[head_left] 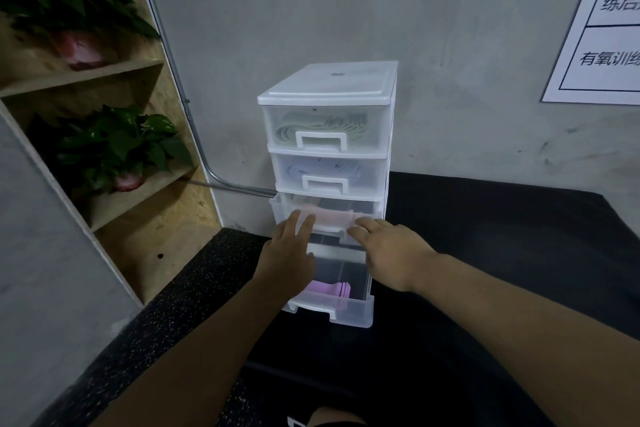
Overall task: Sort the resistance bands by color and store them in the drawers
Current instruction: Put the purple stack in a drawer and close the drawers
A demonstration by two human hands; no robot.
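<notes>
A white translucent drawer unit (329, 83) stands against the grey wall. Its top drawer (322, 125) holds pale green bands and is closed. The second drawer (329, 170) holds pale blue bands and is closed. The third drawer (325, 210) is slightly out and holds light pink bands (330, 215). My left hand (289, 253) and my right hand (391, 253) both press with straight fingers on this drawer's front. The bottom drawer (343, 314) is pulled far out, with purple bands (330, 288) lying in it.
The unit stands on a black mat (502, 253) over speckled dark flooring (166, 315). A wooden shelf (138, 198) with two potted plants (114, 149) stands at the left. A metal conduit (239, 188) runs along the wall. A printed white sheet (602, 45) hangs at upper right.
</notes>
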